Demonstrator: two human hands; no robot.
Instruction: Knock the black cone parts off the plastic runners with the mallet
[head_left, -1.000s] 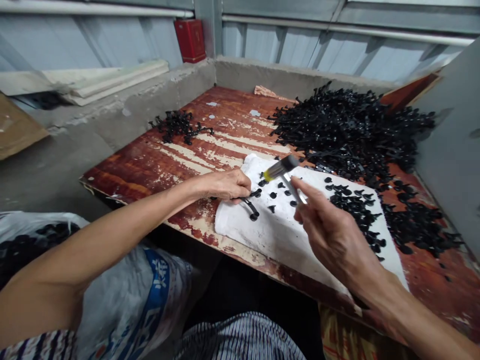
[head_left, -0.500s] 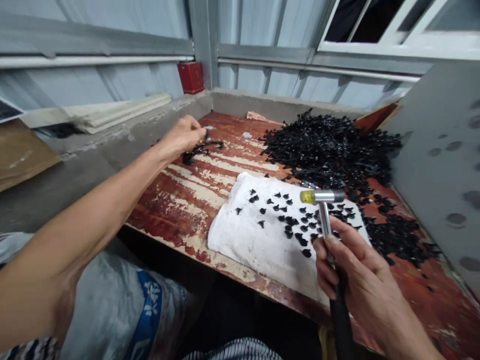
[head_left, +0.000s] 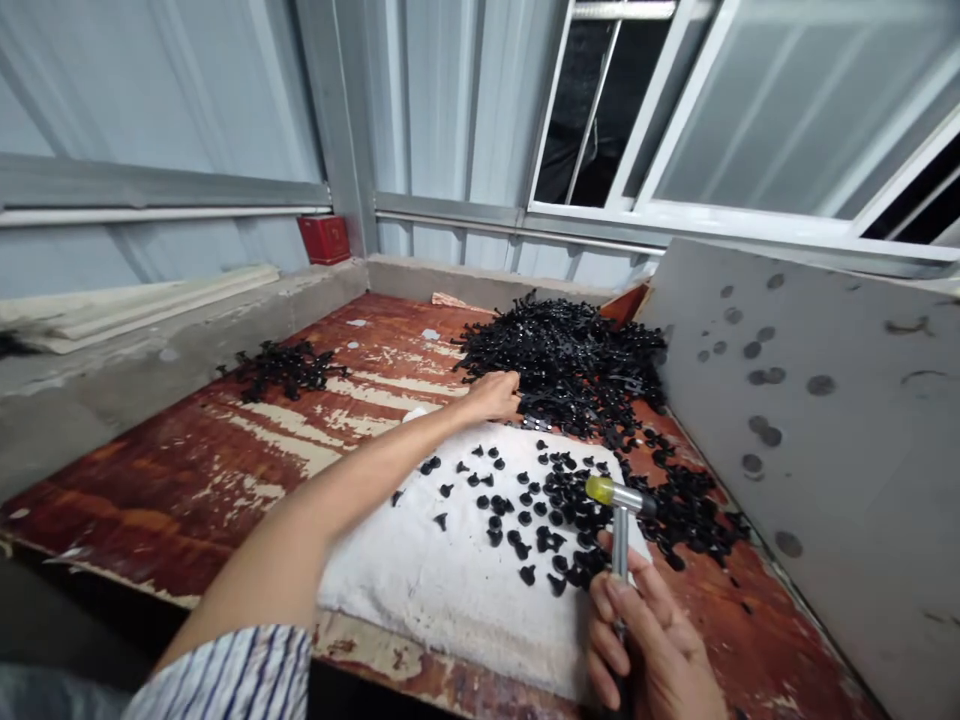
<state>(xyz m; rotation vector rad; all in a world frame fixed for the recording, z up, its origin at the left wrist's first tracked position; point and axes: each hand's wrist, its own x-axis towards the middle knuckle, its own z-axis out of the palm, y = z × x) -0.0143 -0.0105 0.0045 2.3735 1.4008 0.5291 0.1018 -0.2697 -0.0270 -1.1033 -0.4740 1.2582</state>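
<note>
My left hand [head_left: 495, 394] reaches across the worn red board to the near edge of a big heap of black plastic parts [head_left: 566, 360]; its fingers curl into the heap, and whether they hold a piece is hidden. My right hand [head_left: 649, 645] is closed round the handle of a small hammer [head_left: 619, 500] with a metal head and a yellow tip, held upright over the white cloth pad [head_left: 450, 590]. Several small black pieces [head_left: 525, 500] lie scattered on the pad.
A smaller cluster of black parts [head_left: 281, 365] lies at the board's far left. A grey panel [head_left: 810, 420] with dark spots stands along the right. A concrete ledge [head_left: 150, 340] runs on the left, with a red box [head_left: 324, 238] in the corner under a window.
My left hand has left the small cluster at the far left and swung right to the big heap. The hammer in my right hand stays upright. The view has tilted upward.
</note>
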